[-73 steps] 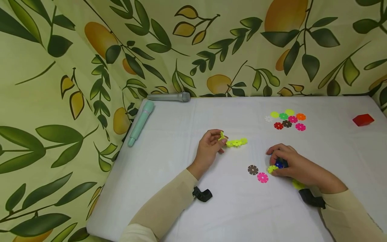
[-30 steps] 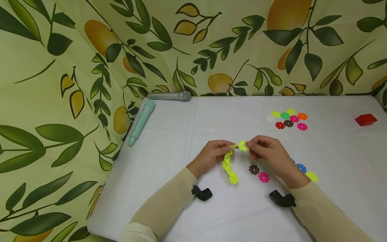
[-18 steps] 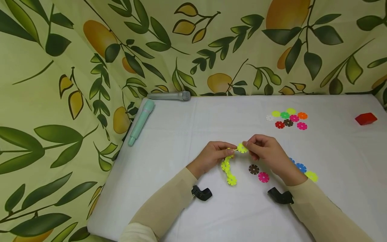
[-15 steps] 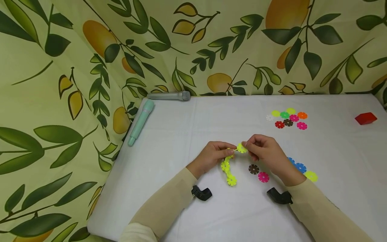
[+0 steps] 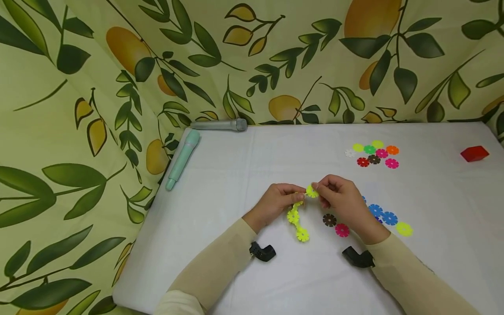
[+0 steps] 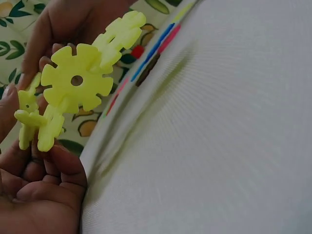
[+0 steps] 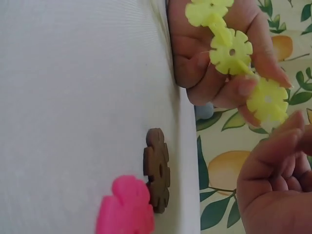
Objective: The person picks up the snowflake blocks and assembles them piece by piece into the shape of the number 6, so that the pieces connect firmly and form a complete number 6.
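My left hand point(image 5: 275, 202) pinches a chain of yellow notched plastic discs point(image 5: 293, 216) between thumb and fingers. The chain's lower part hangs down toward the front, its discs slotted together at angles. At the upper end, the thumb and fingertips of my right hand point(image 5: 341, 199) grip a yellow disc point(image 5: 312, 191), which meets the chain right beside the left fingertips. In the right wrist view, that end disc point(image 7: 265, 100) lies between both hands' fingertips. Brown point(image 5: 329, 220) and pink point(image 5: 342, 230) discs lie on the table under the right hand.
Blue discs point(image 5: 390, 218) and a yellow disc point(image 5: 404, 229) lie beside my right forearm. Farther back is a group of mixed-colour discs point(image 5: 369, 149), with a red block point(image 5: 474, 153) at far right. Green point(image 5: 183, 159) and grey point(image 5: 220, 125) microphones lie at the back left.
My right hand picked up a yellow disc near the blue ones and carried it left to the chain in my left hand. The chain now hangs toward the front. Lately the right hand edged left.
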Demonstrator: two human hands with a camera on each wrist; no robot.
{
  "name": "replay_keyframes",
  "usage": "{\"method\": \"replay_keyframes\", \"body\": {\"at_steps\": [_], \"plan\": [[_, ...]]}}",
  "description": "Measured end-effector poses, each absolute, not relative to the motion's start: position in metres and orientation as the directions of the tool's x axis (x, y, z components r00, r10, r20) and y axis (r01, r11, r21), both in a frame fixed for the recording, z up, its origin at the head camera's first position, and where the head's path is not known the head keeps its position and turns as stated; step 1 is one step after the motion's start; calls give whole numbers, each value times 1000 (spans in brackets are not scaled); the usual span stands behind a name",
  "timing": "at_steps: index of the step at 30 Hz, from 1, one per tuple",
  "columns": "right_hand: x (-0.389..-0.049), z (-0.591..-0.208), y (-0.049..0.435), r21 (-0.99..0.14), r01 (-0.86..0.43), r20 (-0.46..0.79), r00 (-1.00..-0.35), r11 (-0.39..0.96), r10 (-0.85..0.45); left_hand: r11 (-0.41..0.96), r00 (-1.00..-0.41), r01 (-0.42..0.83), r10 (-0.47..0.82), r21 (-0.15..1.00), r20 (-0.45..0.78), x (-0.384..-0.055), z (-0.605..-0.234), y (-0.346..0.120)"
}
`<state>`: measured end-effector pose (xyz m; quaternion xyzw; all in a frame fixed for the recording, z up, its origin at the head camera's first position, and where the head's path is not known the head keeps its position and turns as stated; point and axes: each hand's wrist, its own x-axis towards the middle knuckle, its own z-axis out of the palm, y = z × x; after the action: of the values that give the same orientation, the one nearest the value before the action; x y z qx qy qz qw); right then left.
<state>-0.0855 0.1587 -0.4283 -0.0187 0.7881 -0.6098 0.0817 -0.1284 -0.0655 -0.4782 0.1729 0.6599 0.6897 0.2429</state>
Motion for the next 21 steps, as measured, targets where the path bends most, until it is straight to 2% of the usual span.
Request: {"method": "replay_keyframes", "body": {"at_steps": [5, 10, 17, 21], "plan": [[-87, -430, 162, -975, 66, -91, -989, 210, -113, -122, -822, -161, 565, 979, -65, -128, -478, -66], [-89, -431, 183, -976, 59, -72, -996, 211, -53, -280, -851, -205, 525, 938, -29, -131, -481, -67], [-92, -441, 212, -944, 102, -84, -994, 313, 71, -370, -926, -140, 376, 918, 10, -136, -483, -69], [-92, -447, 221, -921, 141, -135, -990, 363, 43, -380, -944, -117, 328, 918, 15, -139, -484, -71]]}}
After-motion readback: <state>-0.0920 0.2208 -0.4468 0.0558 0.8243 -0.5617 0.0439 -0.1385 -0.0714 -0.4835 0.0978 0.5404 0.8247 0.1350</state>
